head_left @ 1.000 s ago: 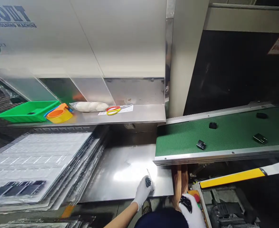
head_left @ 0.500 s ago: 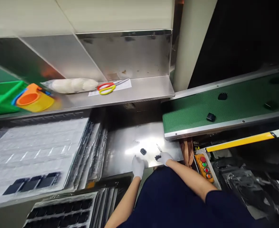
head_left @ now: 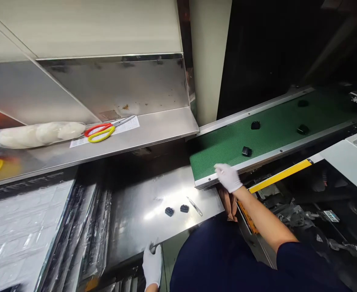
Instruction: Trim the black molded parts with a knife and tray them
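Steel worktop [head_left: 142,231] — two black parts [head_left: 184,208], tweezers [head_left: 194,206] just beside them

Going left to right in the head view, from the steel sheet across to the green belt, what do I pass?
Left hand → black part → second black part → metal tweezers → right hand → third black part on the green conveyor belt

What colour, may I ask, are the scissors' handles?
Red and yellow on the scissors, in the head view.
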